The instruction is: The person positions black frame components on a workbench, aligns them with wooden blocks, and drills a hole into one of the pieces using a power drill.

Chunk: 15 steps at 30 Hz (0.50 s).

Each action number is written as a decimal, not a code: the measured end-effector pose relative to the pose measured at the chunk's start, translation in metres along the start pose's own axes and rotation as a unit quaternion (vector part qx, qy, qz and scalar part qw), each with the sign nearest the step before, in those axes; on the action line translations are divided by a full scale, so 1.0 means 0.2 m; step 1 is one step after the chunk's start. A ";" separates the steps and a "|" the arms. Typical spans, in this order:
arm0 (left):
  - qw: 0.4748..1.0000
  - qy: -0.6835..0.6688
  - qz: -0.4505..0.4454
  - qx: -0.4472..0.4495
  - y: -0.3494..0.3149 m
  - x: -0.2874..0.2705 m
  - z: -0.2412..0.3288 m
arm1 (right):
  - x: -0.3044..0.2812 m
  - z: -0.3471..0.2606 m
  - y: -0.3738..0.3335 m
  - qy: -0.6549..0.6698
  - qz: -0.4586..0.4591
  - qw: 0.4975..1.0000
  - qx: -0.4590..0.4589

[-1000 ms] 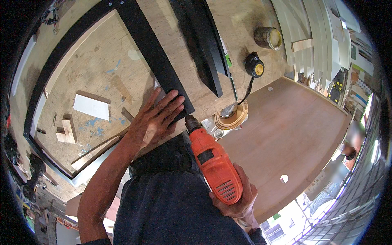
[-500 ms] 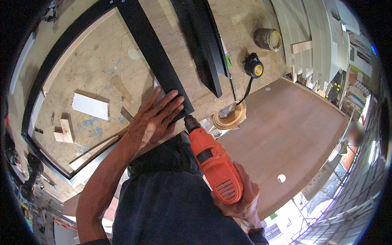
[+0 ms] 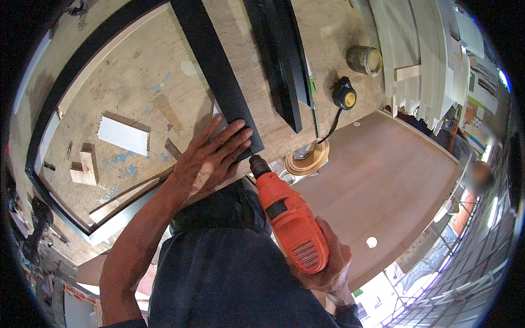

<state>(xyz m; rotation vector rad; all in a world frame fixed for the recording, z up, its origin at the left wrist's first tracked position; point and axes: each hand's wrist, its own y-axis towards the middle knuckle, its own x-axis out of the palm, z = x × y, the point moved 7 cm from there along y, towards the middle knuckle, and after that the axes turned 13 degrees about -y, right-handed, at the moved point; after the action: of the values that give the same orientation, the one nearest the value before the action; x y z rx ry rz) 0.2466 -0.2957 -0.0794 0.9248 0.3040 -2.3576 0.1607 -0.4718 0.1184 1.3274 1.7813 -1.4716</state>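
My left hand (image 3: 210, 156) lies with outstretched fingers over the near end of a flat black frame bar (image 3: 210, 60); its thumb is hidden. An orange power drill (image 3: 292, 218) is gripped in my right hand (image 3: 331, 262) around its rear end and handle. The drill's dark chuck points at the bar's end face, right beside my left fingertips. Whether a bit is in the wood I cannot tell. The bar belongs to a large black frame (image 3: 54, 104) lying on the plywood worktop (image 3: 180, 93). Two more black boards (image 3: 276, 60) lie to the right of the bar.
A tape measure (image 3: 344, 94), an open tin (image 3: 363, 60) and rolls of edging tape (image 3: 308, 158) sit to the right. Offcuts (image 3: 123, 135) lie inside the frame. A brown panel (image 3: 372, 186) and stacked pale strips (image 3: 404, 49) stand beyond. People are blurred at far right.
The whole view has shifted slightly. The drill stays at the bar's end, and my left hand keeps its place on the bar.
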 end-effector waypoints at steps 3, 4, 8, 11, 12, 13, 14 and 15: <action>1.000 0.018 -0.009 0.004 0.00 0.01 0.00 | 0.01 0.00 -0.01 0.006 0.005 1.000 -0.003; 1.000 0.020 -0.011 0.002 0.00 0.01 0.00 | 0.01 0.00 -0.01 0.004 0.008 1.000 -0.007; 0.999 0.031 -0.008 0.007 0.00 0.01 0.00 | 0.00 0.01 -0.02 -0.008 -0.013 1.000 0.003; 1.000 0.026 -0.008 0.002 0.01 0.01 0.01 | 0.01 0.01 -0.01 0.007 -0.009 1.000 0.000; 1.000 0.025 -0.008 0.002 0.01 0.01 0.01 | 0.01 0.01 -0.01 0.009 -0.014 1.000 0.003; 1.000 0.015 -0.008 0.000 0.01 0.00 0.00 | 0.01 0.01 -0.01 0.010 -0.019 1.000 0.006; 1.000 0.004 -0.008 -0.002 0.01 0.00 0.00 | 0.01 0.00 -0.01 0.010 -0.019 1.000 0.006; 1.000 0.004 -0.008 -0.002 0.01 0.00 0.00 | 0.01 0.00 -0.01 0.012 -0.014 1.000 0.003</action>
<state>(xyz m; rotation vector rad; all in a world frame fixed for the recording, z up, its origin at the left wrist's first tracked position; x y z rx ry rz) 0.2467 -0.2971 -0.0791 0.9322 0.3208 -2.3681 0.1590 -0.4710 0.1173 1.3331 1.8184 -1.4845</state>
